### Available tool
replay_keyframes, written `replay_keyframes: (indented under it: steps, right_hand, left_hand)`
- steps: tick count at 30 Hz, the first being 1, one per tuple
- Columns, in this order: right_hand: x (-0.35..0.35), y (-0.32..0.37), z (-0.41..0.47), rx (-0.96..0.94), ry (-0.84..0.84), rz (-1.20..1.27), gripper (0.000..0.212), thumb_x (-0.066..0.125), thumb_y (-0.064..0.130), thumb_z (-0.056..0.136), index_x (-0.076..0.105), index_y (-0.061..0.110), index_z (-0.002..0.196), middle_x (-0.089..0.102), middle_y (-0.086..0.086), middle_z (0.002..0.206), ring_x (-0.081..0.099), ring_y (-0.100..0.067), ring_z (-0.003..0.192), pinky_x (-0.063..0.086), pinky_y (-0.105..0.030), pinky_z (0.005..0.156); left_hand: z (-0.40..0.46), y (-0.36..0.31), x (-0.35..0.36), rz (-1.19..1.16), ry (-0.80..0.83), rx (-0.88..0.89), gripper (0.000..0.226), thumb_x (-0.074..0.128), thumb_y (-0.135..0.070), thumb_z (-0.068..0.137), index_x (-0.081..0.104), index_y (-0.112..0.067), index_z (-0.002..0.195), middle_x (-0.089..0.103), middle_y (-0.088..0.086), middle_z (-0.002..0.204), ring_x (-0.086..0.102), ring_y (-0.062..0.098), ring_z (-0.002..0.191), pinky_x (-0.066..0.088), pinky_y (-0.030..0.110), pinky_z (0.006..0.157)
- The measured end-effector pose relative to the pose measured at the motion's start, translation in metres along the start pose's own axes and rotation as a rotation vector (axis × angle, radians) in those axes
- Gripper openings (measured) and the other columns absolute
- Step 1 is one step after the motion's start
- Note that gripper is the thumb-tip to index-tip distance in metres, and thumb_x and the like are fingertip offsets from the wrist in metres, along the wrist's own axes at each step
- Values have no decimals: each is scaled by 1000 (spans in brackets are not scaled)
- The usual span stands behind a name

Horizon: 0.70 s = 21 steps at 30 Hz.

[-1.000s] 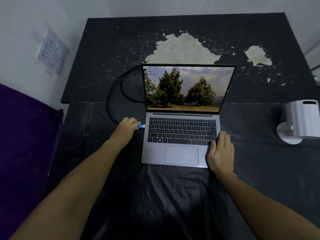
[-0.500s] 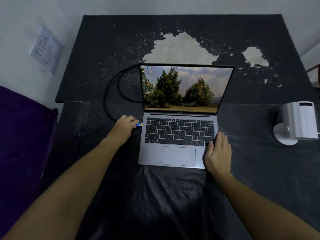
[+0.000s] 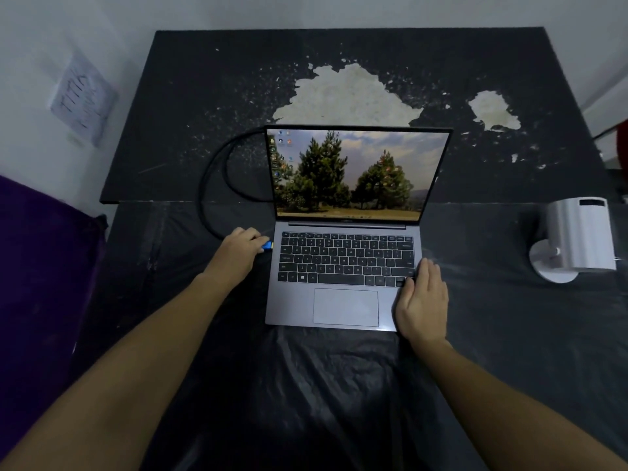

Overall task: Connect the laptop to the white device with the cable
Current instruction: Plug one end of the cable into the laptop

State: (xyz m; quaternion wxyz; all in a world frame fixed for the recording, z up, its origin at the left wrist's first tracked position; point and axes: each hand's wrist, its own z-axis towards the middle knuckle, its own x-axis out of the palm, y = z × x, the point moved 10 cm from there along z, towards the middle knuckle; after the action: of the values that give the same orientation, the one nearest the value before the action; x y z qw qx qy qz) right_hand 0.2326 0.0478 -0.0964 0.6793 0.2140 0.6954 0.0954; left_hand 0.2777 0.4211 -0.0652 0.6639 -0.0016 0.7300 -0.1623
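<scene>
Little has moved: our left hand (image 3: 239,251) still pinches the cable (image 3: 212,185) plug at the laptop (image 3: 343,277), mid-worktop; our right hand (image 3: 423,299) rests flat, bracing it. We should push straight in.

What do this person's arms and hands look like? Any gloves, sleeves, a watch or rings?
Both forearms are bare right up to the bottom edge of the picture, with no sleeve in sight. The left hand and the right hand wear no gloves. No watch, bracelet or strap shows on either wrist, and no ring can be seen, though the light is dim.
</scene>
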Motion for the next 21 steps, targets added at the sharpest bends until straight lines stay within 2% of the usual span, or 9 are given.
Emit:
replay_keyframes:
  steps: [6,15,21]
  right_hand:
    - [2,-2,0,3,-6,3,59,23,31,102,28,2,153,35,-17,158,26,-32,148,22,-51,119]
    - [3,-3,-1,9,-12,4,59,22,33,102,26,3,153,34,-16,158,25,-31,148,22,-52,119]
    - [5,-5,0,13,0,15,60,21,34,102,25,4,154,32,-15,159,24,-30,149,20,-49,120]
  left_hand:
    - [2,-4,-2,32,24,3,29,66,1,88,68,0,116,65,18,103,55,37,87,52,51,74]
    - [5,-10,-4,36,29,-10,26,66,3,87,68,2,113,64,18,98,54,36,85,50,47,69]
    - [11,-10,-5,22,26,27,27,63,0,90,67,2,117,65,18,103,55,36,90,51,48,76]
